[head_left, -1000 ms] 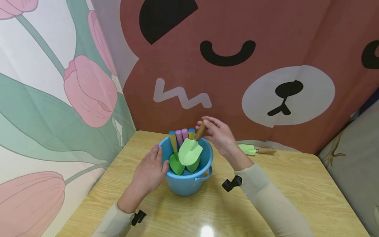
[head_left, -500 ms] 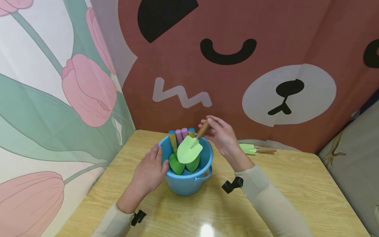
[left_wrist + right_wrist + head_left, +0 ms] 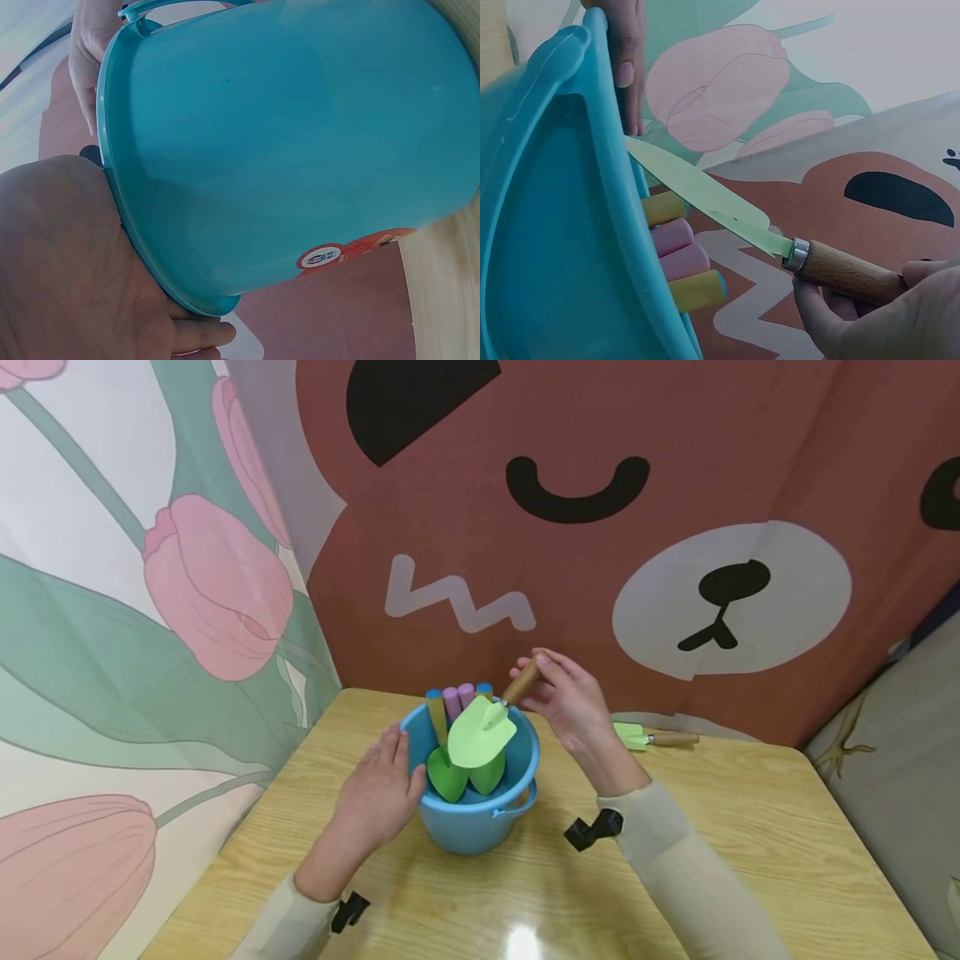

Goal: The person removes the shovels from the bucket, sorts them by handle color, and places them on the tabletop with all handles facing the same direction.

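Note:
A light green trowel (image 3: 480, 735) with a wooden handle tilts over the mouth of a blue bucket (image 3: 468, 831). By that handle my right hand (image 3: 573, 706) holds it, thumb and fingertips round the wood (image 3: 851, 274) in the right wrist view. My left hand (image 3: 375, 793) rests on the bucket's left rim with its fingers straight; its palm (image 3: 67, 262) lies along the rim in the left wrist view. Inside the bucket stand darker green blades (image 3: 447, 777), along with yellow handles (image 3: 437, 714) with blue ends and purple handles (image 3: 452, 702). The trowel's blade covers part of these.
Another light green trowel (image 3: 671, 739) with a wooden handle lies on the wooden table (image 3: 712, 827), near its back edge, behind the right forearm. A bear-print curtain (image 3: 585, 577) hangs behind the table, with a tulip-print one (image 3: 217, 593) at the left.
My right hand has moved slightly up and to the right with the trowel, whose handle now leans further right. The left hand stays on the bucket's rim.

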A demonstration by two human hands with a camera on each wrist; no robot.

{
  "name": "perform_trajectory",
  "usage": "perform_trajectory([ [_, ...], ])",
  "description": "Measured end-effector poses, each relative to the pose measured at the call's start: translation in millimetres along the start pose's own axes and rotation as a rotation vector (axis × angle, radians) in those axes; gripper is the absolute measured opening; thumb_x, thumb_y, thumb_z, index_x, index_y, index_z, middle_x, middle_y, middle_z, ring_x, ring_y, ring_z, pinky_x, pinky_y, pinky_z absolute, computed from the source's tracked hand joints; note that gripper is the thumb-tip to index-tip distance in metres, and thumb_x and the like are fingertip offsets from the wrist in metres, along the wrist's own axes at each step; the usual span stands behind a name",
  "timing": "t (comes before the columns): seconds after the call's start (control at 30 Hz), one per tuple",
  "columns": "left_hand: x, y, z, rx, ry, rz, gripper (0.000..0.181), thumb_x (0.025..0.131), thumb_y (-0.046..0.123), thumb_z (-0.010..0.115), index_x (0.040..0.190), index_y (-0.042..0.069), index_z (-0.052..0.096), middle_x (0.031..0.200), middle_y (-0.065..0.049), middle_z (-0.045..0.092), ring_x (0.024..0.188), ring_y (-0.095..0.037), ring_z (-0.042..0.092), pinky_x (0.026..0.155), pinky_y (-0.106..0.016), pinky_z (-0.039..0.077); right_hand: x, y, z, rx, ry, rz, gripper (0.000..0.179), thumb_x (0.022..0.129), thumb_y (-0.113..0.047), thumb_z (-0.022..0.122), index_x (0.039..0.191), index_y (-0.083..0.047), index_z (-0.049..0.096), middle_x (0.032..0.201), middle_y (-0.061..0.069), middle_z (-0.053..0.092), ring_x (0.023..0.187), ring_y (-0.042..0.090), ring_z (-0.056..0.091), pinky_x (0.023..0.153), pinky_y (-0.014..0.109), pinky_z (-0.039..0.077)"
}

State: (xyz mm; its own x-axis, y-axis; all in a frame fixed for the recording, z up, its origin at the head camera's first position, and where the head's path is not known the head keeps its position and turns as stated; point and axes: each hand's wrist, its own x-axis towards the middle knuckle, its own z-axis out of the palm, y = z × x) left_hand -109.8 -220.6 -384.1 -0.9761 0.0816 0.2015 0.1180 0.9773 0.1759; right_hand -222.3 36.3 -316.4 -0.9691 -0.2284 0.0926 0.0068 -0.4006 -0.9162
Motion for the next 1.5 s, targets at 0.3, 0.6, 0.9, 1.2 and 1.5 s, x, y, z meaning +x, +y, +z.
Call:
perform_trajectory([
  [0.3, -0.5, -0.3, 0.5, -0.001, 0.002, 0.0, 0.069, 0.107, 0.041, 0.037, 0.152, -0.011, 0.032, 0.163, -0.027, 0.025, 0.152, -0.039, 0.024, 0.122, -0.052, 0.027, -2.9, -11.4, -4.8, 0.079, 0.012, -0.006, 0.036, 0.105, -0.026, 0.055, 0.137, -0.008, 0.054, 0.134, 0.018, 0.059, 0.123, 0.034, 0.063, 0.102, 0.05, 0.052],
  [0.6, -0.8, -0.3, 0.9, -0.003, 0.004, 0.003, 0.069, 0.107, 0.04, 0.037, 0.152, -0.011, 0.033, 0.163, -0.027, 0.025, 0.151, -0.039, 0.026, 0.122, -0.052, 0.027, -3.8, -21.9, -14.7, 0.179, 0.01, -0.02, 0.03, 0.104, -0.023, 0.056, 0.129, -0.007, 0.057, 0.125, 0.015, 0.064, 0.116, 0.031, 0.067, 0.095, 0.046, 0.057],
  [0.9, -1.6, 0.1, 0.5, -0.002, 0.019, 0.01, 0.068, 0.107, 0.04, 0.037, 0.151, -0.012, 0.034, 0.162, -0.028, 0.027, 0.151, -0.04, 0.027, 0.122, -0.051, 0.028, -4.9, -28.5, -24.3, 0.262, 0.005, -0.032, 0.024, 0.103, -0.021, 0.058, 0.123, -0.008, 0.059, 0.118, 0.012, 0.068, 0.115, 0.032, 0.068, 0.093, 0.046, 0.058],
  [1.2, -1.1, 0.5, 1.0, -0.006, 0.016, 0.007, 0.068, 0.107, 0.04, 0.037, 0.152, -0.011, 0.033, 0.162, -0.027, 0.027, 0.152, -0.039, 0.025, 0.122, -0.051, 0.027, -6.3, -33.2, -35.3, 0.319, 0.001, -0.049, 0.022, 0.103, -0.021, 0.057, 0.12, -0.007, 0.059, 0.114, 0.012, 0.07, 0.113, 0.031, 0.069, 0.092, 0.048, 0.058],
  [1.5, -0.2, 0.3, 2.3, 0.008, 0.016, 0.01, 0.069, 0.107, 0.041, 0.036, 0.152, -0.011, 0.033, 0.162, -0.027, 0.026, 0.152, -0.039, 0.024, 0.123, -0.051, 0.026, -7.2, -38.0, -47.7, 0.389, 0.04, -0.045, 0.024, 0.101, -0.019, 0.063, 0.121, -0.007, 0.062, 0.111, 0.013, 0.072, 0.112, 0.031, 0.07, 0.091, 0.049, 0.058],
])
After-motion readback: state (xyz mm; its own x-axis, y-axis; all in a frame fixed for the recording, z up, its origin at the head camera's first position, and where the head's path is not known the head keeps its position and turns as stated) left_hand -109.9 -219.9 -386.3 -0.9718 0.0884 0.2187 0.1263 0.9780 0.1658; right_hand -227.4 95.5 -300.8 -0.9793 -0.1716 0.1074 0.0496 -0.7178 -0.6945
